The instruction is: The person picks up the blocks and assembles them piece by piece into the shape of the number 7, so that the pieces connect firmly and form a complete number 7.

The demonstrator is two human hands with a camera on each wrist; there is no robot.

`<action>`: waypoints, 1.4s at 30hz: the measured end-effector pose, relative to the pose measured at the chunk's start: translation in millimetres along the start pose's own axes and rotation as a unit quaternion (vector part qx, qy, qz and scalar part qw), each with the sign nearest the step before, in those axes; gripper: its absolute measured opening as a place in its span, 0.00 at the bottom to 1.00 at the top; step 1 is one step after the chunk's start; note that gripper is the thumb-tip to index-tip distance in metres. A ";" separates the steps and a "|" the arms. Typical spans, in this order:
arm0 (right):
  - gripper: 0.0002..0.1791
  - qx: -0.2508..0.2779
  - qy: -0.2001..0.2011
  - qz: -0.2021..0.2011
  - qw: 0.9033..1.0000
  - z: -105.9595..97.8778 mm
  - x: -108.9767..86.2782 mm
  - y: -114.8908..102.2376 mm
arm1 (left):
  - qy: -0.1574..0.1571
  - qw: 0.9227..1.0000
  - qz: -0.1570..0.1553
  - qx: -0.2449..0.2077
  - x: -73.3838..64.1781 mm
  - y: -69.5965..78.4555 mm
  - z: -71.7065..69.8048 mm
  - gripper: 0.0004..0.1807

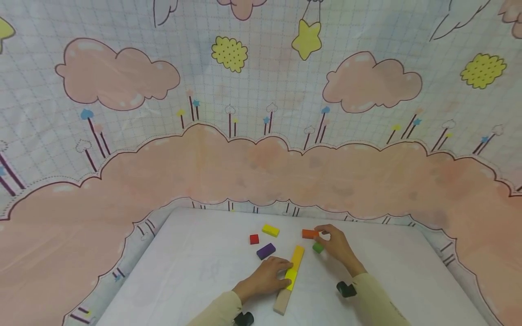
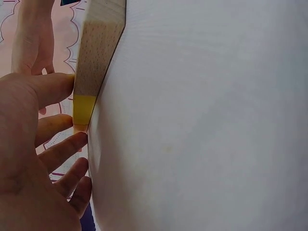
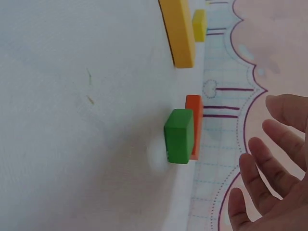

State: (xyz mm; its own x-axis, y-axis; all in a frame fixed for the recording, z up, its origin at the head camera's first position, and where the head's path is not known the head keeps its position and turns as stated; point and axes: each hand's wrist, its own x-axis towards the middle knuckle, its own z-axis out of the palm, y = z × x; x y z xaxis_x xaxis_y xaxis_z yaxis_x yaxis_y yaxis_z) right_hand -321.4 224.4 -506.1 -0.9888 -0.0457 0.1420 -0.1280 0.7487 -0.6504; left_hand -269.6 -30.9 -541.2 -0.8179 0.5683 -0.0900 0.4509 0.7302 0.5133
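A line of blocks lies on the white table: a plain wooden block nearest, a yellow block in the middle, an amber block farthest. My left hand rests against the line's left side, thumb and fingertips touching it; the left wrist view shows the loosely bent fingers beside the wooden block. My right hand hovers by the right end of an orange block, thumb and fingers spread apart in the right wrist view. Just in front of that block sits a green block.
Left of the line lie a purple block, a small red block and another yellow block. A cloud-printed cloth hangs behind the white table.
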 end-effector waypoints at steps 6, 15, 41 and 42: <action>0.20 0.015 0.011 0.028 0.999 6.1 1.5 4.9 | 0.001 1.000 0.000 0.007 -0.1 -0.7 0.7 0.27; 0.22 0.039 0.018 0.070 0.997 16.0 6.1 12.8 | 0.007 1.000 0.000 0.006 -1.5 -0.5 -0.7 0.27; 0.25 0.114 -0.002 0.139 0.984 24.3 12.8 24.0 | 0.009 1.000 0.008 0.005 -0.8 -3.7 2.4 0.27; 0.25 0.114 -0.002 0.138 0.984 24.6 13.5 24.4 | 0.009 1.000 0.008 0.006 -0.8 -3.8 2.4 0.27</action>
State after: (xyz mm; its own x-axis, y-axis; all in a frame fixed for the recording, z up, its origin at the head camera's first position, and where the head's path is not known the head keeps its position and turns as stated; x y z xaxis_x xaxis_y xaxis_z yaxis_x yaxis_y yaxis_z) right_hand -339.8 225.7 -538.4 -0.9887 0.1352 -0.0652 0.1310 0.5655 -0.8143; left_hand -269.7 -33.2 -545.1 -0.8167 0.5733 -0.0660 0.4682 0.7251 0.5050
